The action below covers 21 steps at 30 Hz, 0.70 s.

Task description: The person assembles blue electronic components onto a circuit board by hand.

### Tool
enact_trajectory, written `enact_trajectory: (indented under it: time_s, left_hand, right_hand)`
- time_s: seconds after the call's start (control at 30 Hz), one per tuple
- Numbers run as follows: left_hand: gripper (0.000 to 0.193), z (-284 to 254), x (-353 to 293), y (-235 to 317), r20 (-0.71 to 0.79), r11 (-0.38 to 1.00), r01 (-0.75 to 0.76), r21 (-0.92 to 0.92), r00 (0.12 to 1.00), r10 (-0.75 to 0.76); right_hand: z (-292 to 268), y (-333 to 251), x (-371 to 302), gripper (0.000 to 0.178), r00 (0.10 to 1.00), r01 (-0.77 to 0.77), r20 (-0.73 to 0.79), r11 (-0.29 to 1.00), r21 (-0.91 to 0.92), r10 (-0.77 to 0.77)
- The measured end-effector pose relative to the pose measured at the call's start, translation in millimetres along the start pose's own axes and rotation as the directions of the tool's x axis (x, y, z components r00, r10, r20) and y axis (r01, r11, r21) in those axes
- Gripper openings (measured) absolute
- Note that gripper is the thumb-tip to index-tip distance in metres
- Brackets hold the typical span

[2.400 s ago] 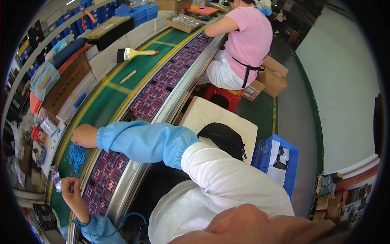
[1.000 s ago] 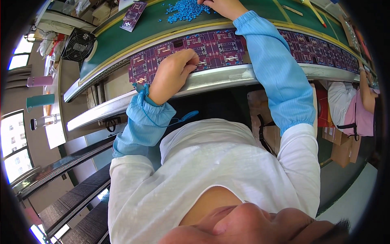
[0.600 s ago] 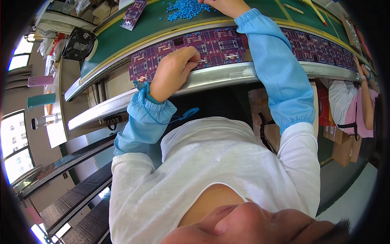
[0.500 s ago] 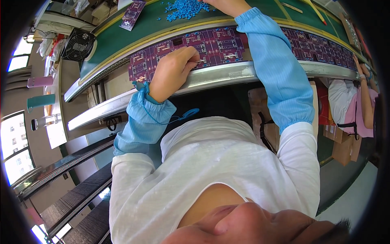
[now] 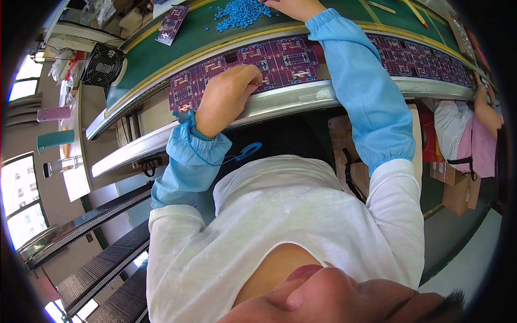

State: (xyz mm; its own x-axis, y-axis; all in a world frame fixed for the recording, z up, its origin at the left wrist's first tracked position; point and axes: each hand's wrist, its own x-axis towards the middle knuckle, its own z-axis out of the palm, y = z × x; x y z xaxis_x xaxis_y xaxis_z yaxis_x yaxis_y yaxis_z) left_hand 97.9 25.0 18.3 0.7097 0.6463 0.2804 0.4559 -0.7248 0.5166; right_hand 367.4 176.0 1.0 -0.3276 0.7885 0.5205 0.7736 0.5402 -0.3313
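Note:
My left hand (image 5: 226, 99) rests over the near edge of a purple circuit board panel (image 5: 291, 60), fingers curled in a pinch. Whatever they hold, if anything, is hidden. Across the panel, my right hand (image 5: 296, 7) is at the right edge of a pile of small blue parts (image 5: 242, 14). Its fingers are bent together and partly cut off by the top of the picture, so what is between them does not show. The panel lies along a metal rail (image 5: 291, 100). A blue coiled cord (image 5: 249, 151) runs from my left wrist.
A separate purple board (image 5: 172, 25) lies on the green bench surface (image 5: 156, 59), left of the pile. More purple panels (image 5: 425, 62) continue along the rail to the right, where a co-worker (image 5: 471, 132) stands. A black fan (image 5: 103, 63) is at the left end.
Both hands keep nearly the same places, with a slight shift of the whole view. At the far right, the co-worker's arm and body have moved a little.

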Motion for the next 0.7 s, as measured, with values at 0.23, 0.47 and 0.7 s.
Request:
enact_trajectory:
  time_s: [0.23,0.47,0.7]
  left_hand:
    - [0.017,1,0,3,-0.007,0.999,-0.015,0.046,1.000,0.016]
    - [0.038,-13,10,107,-0.001,0.739,-0.376,-0.559,0.892,0.452]
    - [0.050,70,14,268,-0.305,0.070,-0.804,-0.591,0.302,0.903]
  right_hand:
    - [4,6,1,0.016,0.999,0.021,0.035,1.000,0.019,-0.022]
    - [0,6,5,0.016,0.995,0.071,0.070,0.996,0.062,-0.075]
    - [6,5,0,0.016,0.990,0.039,0.133,0.991,0.124,-0.056]
